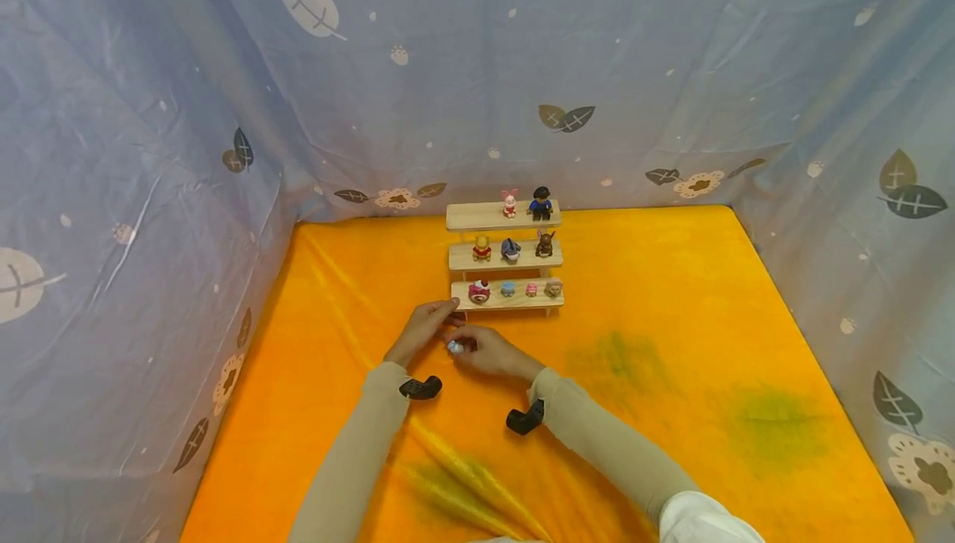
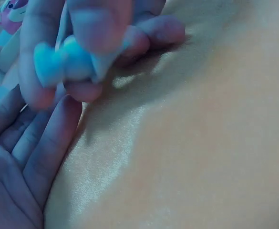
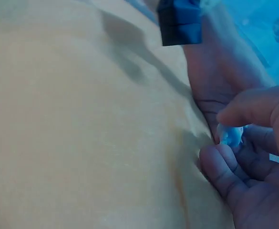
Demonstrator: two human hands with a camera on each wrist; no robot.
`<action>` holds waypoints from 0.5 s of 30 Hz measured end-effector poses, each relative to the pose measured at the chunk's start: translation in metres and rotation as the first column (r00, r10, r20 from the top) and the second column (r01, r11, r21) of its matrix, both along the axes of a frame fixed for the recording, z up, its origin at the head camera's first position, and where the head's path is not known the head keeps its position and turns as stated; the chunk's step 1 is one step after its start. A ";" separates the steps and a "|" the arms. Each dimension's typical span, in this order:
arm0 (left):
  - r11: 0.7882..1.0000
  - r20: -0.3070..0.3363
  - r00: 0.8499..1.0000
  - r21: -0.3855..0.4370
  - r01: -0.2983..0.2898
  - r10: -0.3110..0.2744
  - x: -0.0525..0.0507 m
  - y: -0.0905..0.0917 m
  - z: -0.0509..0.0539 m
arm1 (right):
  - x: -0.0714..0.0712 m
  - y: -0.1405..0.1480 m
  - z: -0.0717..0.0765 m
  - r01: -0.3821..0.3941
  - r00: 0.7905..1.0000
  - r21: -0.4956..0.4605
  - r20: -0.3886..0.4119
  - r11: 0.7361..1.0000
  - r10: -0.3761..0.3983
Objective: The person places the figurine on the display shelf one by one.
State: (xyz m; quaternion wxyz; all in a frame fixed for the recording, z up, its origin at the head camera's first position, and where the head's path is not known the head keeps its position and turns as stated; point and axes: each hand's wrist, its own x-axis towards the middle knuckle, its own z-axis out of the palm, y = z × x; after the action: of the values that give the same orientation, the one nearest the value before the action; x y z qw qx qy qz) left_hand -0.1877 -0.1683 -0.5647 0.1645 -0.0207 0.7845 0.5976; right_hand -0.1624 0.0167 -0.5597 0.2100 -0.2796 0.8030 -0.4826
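Observation:
My right hand [image 1: 491,353] pinches a small light-blue and white figurine [image 1: 455,346] between thumb and fingers, just in front of a three-step wooden display shelf [image 1: 466,215]. Close up in the left wrist view, the figurine [image 2: 75,61] is blurred and partly covered by fingertips. The left hand [image 1: 421,332] rests at the front left corner of the lowest step, its fingers fairly straight and palm bare in the left wrist view. Nearest to it on that step sits a magenta bear figurine [image 1: 479,293].
The lowest step also carries a blue figurine [image 1: 508,288], a pink one [image 1: 531,289] and a brownish one [image 1: 553,288]. Above stand a yellow bear [image 1: 482,249], a grey-blue donkey [image 1: 511,250], a brown figure [image 1: 545,244], a pink piglet [image 1: 510,205] and a dark-haired toy person [image 1: 540,205].

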 end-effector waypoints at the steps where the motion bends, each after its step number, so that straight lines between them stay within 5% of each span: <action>1: 1.000 0.001 1.000 0.000 -0.001 0.001 0.000 0.000 0.000 | 0.000 0.002 0.000 0.009 0.999 -0.023 0.037 1.000 -0.008; 7: 0.998 0.032 0.999 0.056 -0.008 0.006 0.002 0.000 -0.001 | -0.002 0.007 0.000 0.069 0.973 -0.134 0.228 0.989 -0.037; 15: 1.000 0.043 0.999 0.030 -0.009 0.007 0.002 -0.001 0.000 | -0.002 0.015 -0.001 0.108 0.885 -0.366 0.460 0.924 0.078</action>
State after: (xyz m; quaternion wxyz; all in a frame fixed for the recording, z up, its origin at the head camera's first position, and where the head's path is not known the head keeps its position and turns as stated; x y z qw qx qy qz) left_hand -0.1853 -0.1693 -0.5643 0.1791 -0.0341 0.7716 0.6094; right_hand -0.1646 0.0320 -0.5608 0.3344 -0.1844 0.6216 -0.6839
